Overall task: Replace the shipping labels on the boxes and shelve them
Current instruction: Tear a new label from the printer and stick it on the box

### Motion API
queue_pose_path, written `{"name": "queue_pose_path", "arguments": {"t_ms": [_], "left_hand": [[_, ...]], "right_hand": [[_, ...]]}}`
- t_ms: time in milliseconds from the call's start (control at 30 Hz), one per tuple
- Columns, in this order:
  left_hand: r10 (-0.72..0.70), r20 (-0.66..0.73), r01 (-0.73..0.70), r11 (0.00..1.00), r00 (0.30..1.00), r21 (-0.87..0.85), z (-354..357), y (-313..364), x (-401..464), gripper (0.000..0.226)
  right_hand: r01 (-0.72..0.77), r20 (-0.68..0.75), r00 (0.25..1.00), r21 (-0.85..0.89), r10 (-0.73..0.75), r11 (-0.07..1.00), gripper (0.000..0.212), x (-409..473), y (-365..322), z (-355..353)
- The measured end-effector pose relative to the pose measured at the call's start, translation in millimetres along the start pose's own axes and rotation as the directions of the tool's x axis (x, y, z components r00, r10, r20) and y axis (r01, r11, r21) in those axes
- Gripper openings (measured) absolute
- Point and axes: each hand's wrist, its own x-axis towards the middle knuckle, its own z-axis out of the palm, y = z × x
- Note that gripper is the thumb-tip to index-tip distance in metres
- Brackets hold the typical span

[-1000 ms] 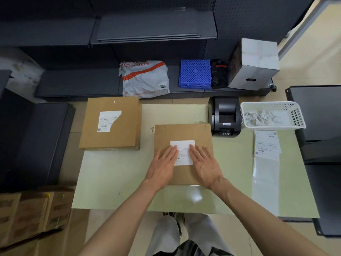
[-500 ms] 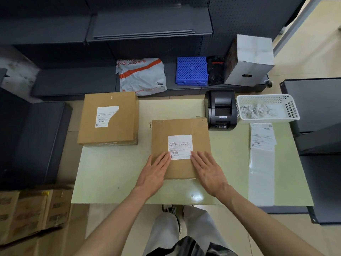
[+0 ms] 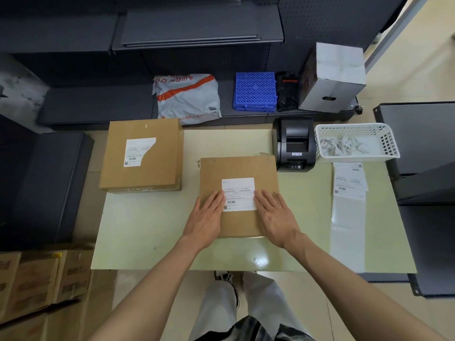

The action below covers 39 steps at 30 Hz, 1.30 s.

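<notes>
print on the label (image 3: 238,194) is too small to read (likewise the torn label (image 3: 138,151)).

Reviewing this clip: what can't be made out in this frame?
- Print on the new label, head view: too small to read.
- Box near edge: partly covered by the left hand and right hand.
- White basket contents: pale crumpled scraps, blurred.
- Torn label on the left box: print too small.
</notes>
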Motion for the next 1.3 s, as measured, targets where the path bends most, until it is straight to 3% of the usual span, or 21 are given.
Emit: {"name": "queue_pose_path", "arguments": {"t_ms": [100, 267, 333, 500, 633, 867, 1067, 1233, 1300], "left_hand": [[-0.004, 0.015, 0.003, 1.000, 1.000, 0.024, 5, 0, 2, 0.071], [0.014, -0.139, -0.014, 1.000, 0.990, -0.001, -9, -1, 22, 0.060], [0.001, -0.112, -0.003, 1.000, 0.994, -0.012, -17, -3, 33, 0.063], [-0.023, 0.011, 0.022, 0.999, 1.000, 0.026, -15, -6, 43, 0.069], [-0.025, 0.056, 0.025, 1.000, 0.998, 0.006, -13, -10, 47, 0.072], [0.045, -0.078, -0.050, 0.997, 0.996, -0.063, 3, -5, 9, 0.061], [0.033, -0.074, -0.036, 0.999, 0.997, -0.030, 40, -2, -16, 0.062], [0.058, 0.027, -0.060, 0.995, 0.998, 0.078, 35, 0, -16, 0.067], [0.087, 0.019, -0.088, 0.995, 0.996, 0.043, 31, -3, -18, 0.066]], "right_hand": [[-0.005, 0.061, 0.998, -0.027, 0.007, 1.000, 0.071, 1, 2, 2], [-0.010, -0.007, 1.000, -0.004, 0.010, 1.000, 0.064, 23, 6, -15], [-0.024, -0.050, 0.998, 0.039, 0.026, 0.999, 0.062, 34, 9, -21], [-0.021, 0.099, 0.995, -0.026, 0.023, 0.999, 0.071, 45, 15, -18], [-0.018, 0.113, 0.993, -0.030, 0.021, 0.999, 0.076, 48, 16, -13], [0.056, -0.112, 0.993, 0.072, -0.047, 0.996, 0.061, 9, 5, -1], [0.022, -0.057, 0.998, 0.130, -0.015, 0.991, 0.062, -15, -5, 26], [0.001, -0.029, 1.000, 0.113, 0.003, 0.994, 0.056, -13, -6, 33], [-0.010, -0.036, 0.999, 0.137, 0.015, 0.991, 0.056, -13, -3, 31]]}}
